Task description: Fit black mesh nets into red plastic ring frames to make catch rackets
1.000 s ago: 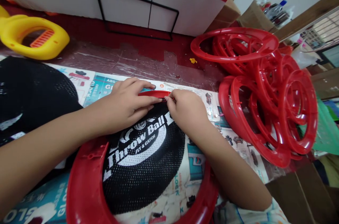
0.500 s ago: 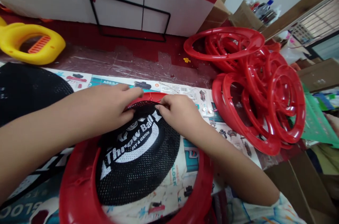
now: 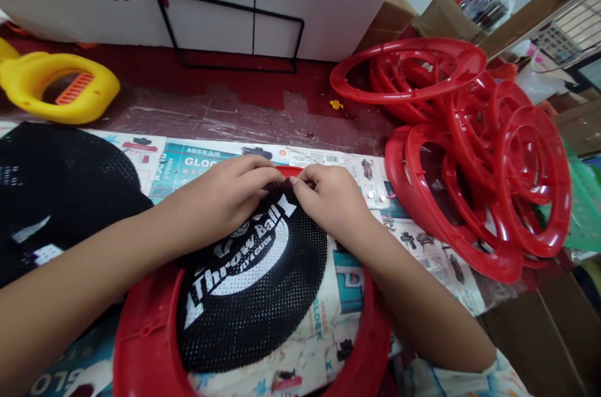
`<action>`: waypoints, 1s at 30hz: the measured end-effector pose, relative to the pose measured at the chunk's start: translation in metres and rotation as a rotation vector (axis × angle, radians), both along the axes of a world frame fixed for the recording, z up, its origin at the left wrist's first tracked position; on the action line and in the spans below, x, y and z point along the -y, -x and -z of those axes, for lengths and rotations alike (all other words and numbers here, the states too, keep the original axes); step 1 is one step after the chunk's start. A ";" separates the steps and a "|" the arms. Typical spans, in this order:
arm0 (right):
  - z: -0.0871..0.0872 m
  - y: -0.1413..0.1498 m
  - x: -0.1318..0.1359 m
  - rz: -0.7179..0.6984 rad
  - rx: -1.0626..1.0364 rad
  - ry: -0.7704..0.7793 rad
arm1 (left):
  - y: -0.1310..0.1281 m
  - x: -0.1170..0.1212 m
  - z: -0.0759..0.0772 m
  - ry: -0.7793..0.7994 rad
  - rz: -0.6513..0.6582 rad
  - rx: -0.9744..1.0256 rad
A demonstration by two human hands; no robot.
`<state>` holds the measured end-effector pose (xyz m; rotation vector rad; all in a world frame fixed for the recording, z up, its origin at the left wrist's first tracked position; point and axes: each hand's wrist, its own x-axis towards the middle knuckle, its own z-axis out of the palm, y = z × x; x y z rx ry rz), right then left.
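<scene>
A black mesh disc [image 3: 263,315] printed "Throw Ball" in white lies within a red plastic ring [image 3: 149,328] on the table in front of me. Its top edge is pinched between the fingertips of my left hand [image 3: 239,193] and my right hand [image 3: 328,196], close together at the far side of the ring. Both hands cover most of that far rim; a small bit of red shows between them. More black mesh [image 3: 66,178] lies to the left, partly under my left forearm.
Several red rings [image 3: 422,190] are heaped at the right. A yellow plastic handle [image 3: 70,87] lies at the far left. Behind stands a large white carton [image 3: 211,15] with a black wire frame [image 3: 235,7] before it. Printed cardboard [image 3: 188,162] covers the table surface.
My left hand has moved right along the mesh edge, closer to my right hand, and its fingers have come onto the rim. The view has shifted slightly.
</scene>
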<state>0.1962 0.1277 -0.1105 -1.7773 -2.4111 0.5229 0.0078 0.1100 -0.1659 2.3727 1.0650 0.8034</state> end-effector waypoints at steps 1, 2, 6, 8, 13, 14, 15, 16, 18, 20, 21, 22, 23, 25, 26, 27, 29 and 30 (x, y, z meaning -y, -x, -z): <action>0.000 0.001 0.000 0.001 0.025 -0.007 | 0.000 0.001 0.001 -0.024 -0.013 -0.008; -0.001 0.001 0.001 -0.002 0.053 -0.017 | -0.001 0.002 0.001 -0.048 -0.025 -0.022; -0.001 0.004 0.003 -0.023 0.161 -0.074 | -0.002 0.004 0.002 -0.115 -0.059 -0.087; -0.001 0.005 0.003 -0.029 0.207 -0.096 | -0.002 0.004 0.003 -0.125 -0.067 -0.104; 0.000 0.009 0.005 -0.022 0.302 -0.114 | -0.002 0.003 0.006 -0.116 -0.067 -0.131; 0.000 0.009 0.005 -0.023 0.308 -0.115 | -0.003 0.003 0.008 -0.110 -0.068 -0.142; -0.001 0.009 0.005 -0.025 0.311 -0.114 | -0.003 0.002 0.009 -0.106 -0.073 -0.156; -0.002 0.008 0.005 -0.026 0.311 -0.113 | -0.004 0.002 0.010 -0.105 -0.081 -0.172; -0.004 0.007 0.007 -0.027 0.292 -0.105 | -0.004 0.003 0.008 -0.099 -0.095 -0.213; -0.008 0.005 0.010 -0.028 0.226 -0.073 | -0.003 0.004 0.003 -0.079 -0.092 -0.246; -0.011 0.005 0.012 -0.027 0.183 -0.049 | -0.002 0.005 -0.001 -0.068 -0.084 -0.270; -0.013 0.005 0.014 -0.029 0.145 -0.020 | 0.000 0.006 -0.005 -0.060 -0.079 -0.308; -0.014 0.005 0.017 -0.035 0.119 0.009 | 0.002 0.007 -0.008 -0.056 -0.087 -0.352; -0.016 0.006 0.020 -0.053 0.112 0.045 | 0.004 0.008 -0.012 -0.066 -0.136 -0.418; -0.016 0.006 0.022 -0.061 0.118 0.046 | 0.005 0.007 -0.012 -0.081 -0.154 -0.410; -0.015 0.006 0.022 -0.064 0.121 0.038 | 0.006 0.007 -0.011 -0.097 -0.152 -0.371; -0.012 0.005 0.022 -0.053 0.101 0.006 | 0.006 0.005 -0.007 -0.114 -0.080 -0.257; -0.010 0.004 0.021 -0.040 0.085 -0.012 | 0.006 0.004 -0.004 -0.110 -0.031 -0.216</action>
